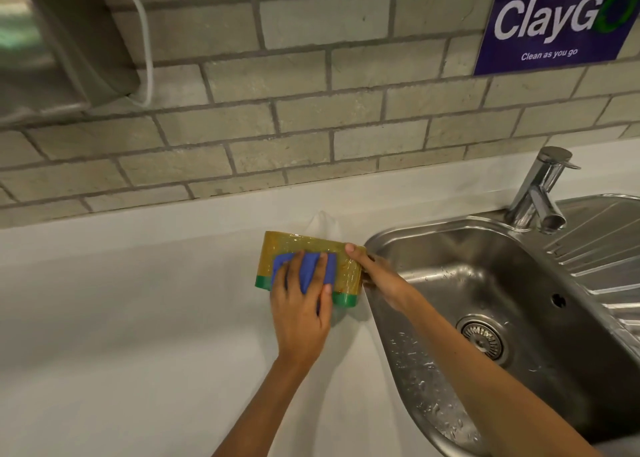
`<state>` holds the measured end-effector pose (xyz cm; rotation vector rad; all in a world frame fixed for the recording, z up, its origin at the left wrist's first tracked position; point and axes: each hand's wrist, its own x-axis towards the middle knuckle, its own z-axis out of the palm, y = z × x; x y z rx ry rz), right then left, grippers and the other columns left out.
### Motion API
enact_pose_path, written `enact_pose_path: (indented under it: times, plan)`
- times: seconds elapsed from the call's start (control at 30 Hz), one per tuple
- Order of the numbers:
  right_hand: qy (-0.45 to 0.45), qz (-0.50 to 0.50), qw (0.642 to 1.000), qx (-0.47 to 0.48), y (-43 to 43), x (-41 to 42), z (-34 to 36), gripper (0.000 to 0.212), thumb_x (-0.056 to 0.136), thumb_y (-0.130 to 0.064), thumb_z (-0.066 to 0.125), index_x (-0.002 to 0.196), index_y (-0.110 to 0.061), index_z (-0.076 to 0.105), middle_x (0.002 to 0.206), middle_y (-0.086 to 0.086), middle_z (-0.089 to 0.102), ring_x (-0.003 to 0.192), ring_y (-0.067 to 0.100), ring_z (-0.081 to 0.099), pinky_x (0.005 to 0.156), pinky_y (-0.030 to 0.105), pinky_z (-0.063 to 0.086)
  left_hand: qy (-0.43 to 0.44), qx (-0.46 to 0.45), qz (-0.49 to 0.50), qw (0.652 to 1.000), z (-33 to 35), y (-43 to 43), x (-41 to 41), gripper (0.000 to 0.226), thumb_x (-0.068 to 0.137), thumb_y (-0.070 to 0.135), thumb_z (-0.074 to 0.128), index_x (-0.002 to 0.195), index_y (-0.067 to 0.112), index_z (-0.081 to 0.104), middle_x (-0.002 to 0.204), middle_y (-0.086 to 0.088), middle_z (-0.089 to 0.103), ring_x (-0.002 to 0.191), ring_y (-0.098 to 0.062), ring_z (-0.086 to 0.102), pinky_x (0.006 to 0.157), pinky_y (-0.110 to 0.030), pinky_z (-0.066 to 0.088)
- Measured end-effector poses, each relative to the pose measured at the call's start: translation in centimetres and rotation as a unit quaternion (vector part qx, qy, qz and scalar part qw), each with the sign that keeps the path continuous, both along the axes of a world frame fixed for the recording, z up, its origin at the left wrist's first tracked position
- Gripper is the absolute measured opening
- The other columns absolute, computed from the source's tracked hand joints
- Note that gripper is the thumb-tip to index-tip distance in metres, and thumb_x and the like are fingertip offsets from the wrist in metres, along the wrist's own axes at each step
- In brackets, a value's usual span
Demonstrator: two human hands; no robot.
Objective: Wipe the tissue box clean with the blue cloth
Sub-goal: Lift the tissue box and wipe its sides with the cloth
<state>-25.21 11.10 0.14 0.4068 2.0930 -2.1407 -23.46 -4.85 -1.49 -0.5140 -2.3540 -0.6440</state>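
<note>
The tissue box [304, 245] is yellow-gold with a green base and stands on the white counter just left of the sink. A white tissue [320, 222] sticks up behind its top. My left hand [301, 304] presses the blue cloth [306, 269] flat against the box's near side, fingers spread over it. My right hand [375, 273] grips the box's right end, thumb on the top edge, holding it steady. The cloth is partly hidden under my left fingers.
A steel sink [485, 304] with water drops and a drain lies right of the box, with a chrome tap [538, 193] and a ribbed drainer [602, 248] behind. The white counter [121, 335] spreads left. A brick wall with a purple sign [557, 20] rises behind.
</note>
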Motion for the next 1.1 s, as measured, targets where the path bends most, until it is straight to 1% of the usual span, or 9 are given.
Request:
enact_pose_path:
  times: [0.17, 0.37, 0.5, 0.6, 0.67, 0.77, 0.83, 0.97, 1.1]
  plan:
    - [-0.029, 0.01, 0.999, 0.016, -0.5, -0.2, 0.1, 0.065, 0.047, -0.072, 0.06, 0.091, -0.025, 0.06, 0.083, -0.009, 0.063, 0.081, 0.009, 0.056, 0.083, 0.028, 0.041, -0.103, 0.099, 0.128, 0.981, 2.0, 0.8, -2.2, 0.044, 0.095, 0.031, 0.035, 0.128, 0.012, 0.058, 0.131, -0.025, 0.055, 0.116, -0.047, 0.05, 0.095, -0.054, 0.048]
    - [-0.013, 0.0, 1.0, 0.012, -0.3, -0.4, -0.1, 0.056, 0.056, -0.068, 0.061, 0.089, -0.023, 0.063, 0.079, -0.008, 0.065, 0.078, 0.009, 0.058, 0.078, 0.025, 0.043, 0.007, -0.028, -0.021, 0.999, -0.7, 0.6, 0.5, 0.046, 0.098, 0.037, 0.023, 0.131, 0.017, 0.048, 0.125, -0.02, 0.061, 0.121, -0.032, 0.043, 0.098, -0.049, 0.046]
    - [-0.019, 0.006, 0.999, 0.028, -0.2, -0.4, -0.1, 0.053, 0.074, -0.056, 0.06, 0.107, -0.014, 0.062, 0.095, -0.002, 0.065, 0.091, 0.015, 0.059, 0.086, 0.028, 0.045, -0.062, 0.084, 0.083, 0.991, 0.3, -1.9, -2.1, 0.047, 0.093, 0.033, 0.034, 0.128, 0.012, 0.057, 0.132, -0.025, 0.054, 0.119, -0.046, 0.048, 0.097, -0.052, 0.045]
    - [-0.026, -0.004, 0.999, 0.039, -0.6, -0.2, 0.1, 0.06, 0.079, -0.055, 0.057, 0.118, -0.009, 0.058, 0.097, -0.002, 0.063, 0.092, 0.015, 0.056, 0.08, 0.025, 0.043, -0.132, 0.162, 0.161, 0.965, 2.2, -1.1, -4.1, 0.041, 0.097, 0.026, 0.037, 0.136, 0.018, 0.05, 0.141, -0.02, 0.046, 0.124, -0.041, 0.04, 0.1, -0.05, 0.04]
    - [-0.026, -0.004, 0.999, 0.03, -0.8, 0.0, 0.2, 0.067, 0.075, -0.06, 0.055, 0.12, -0.01, 0.056, 0.099, -0.001, 0.062, 0.091, 0.013, 0.057, 0.075, 0.022, 0.043, -0.119, 0.125, 0.141, 0.975, 2.6, 0.0, -3.5, 0.041, 0.097, 0.024, 0.039, 0.136, 0.018, 0.048, 0.14, -0.02, 0.047, 0.123, -0.042, 0.042, 0.101, -0.05, 0.04]
    - [-0.028, 0.004, 0.999, 0.028, -0.8, 0.1, 0.4, 0.096, 0.052, -0.077, 0.05, 0.12, -0.009, 0.056, 0.104, 0.003, 0.063, 0.102, 0.02, 0.057, 0.095, 0.031, 0.044, -0.102, 0.047, 0.088, 0.99, 2.2, 1.5, -1.6, 0.047, 0.092, 0.03, 0.035, 0.132, 0.013, 0.054, 0.131, -0.023, 0.056, 0.117, -0.047, 0.051, 0.098, -0.054, 0.044]
    - [-0.026, 0.005, 1.0, 0.008, -0.7, 0.1, 0.3, 0.102, 0.047, -0.08, 0.051, 0.121, -0.01, 0.056, 0.106, 0.004, 0.064, 0.107, 0.022, 0.057, 0.103, 0.036, 0.041, -0.098, 0.023, 0.075, 0.992, 1.8, 2.2, -1.1, 0.047, 0.09, 0.029, 0.037, 0.126, 0.01, 0.058, 0.125, -0.024, 0.06, 0.113, -0.048, 0.055, 0.092, -0.055, 0.048]
    - [-0.011, 0.004, 0.999, -0.035, -0.5, -0.2, 0.0, 0.087, 0.047, -0.078, 0.061, 0.111, -0.02, 0.066, 0.09, -0.002, 0.07, 0.091, 0.014, 0.063, 0.086, 0.026, 0.049, -0.032, -0.037, 0.033, 0.998, 0.9, 2.8, 0.0, 0.044, 0.093, 0.033, 0.036, 0.126, 0.013, 0.058, 0.122, -0.021, 0.064, 0.115, -0.04, 0.054, 0.092, -0.052, 0.05]
    - [-0.014, -0.014, 0.999, -0.037, -0.3, -0.5, -0.3, 0.071, 0.051, -0.073, 0.064, 0.097, -0.018, 0.069, 0.091, 0.002, 0.072, 0.093, 0.017, 0.066, 0.089, 0.03, 0.051, 0.031, -0.08, -0.065, 0.994, -1.1, 1.7, 0.4, 0.042, 0.092, 0.037, 0.04, 0.132, 0.024, 0.044, 0.129, -0.016, 0.061, 0.12, -0.029, 0.04, 0.1, -0.046, 0.044]
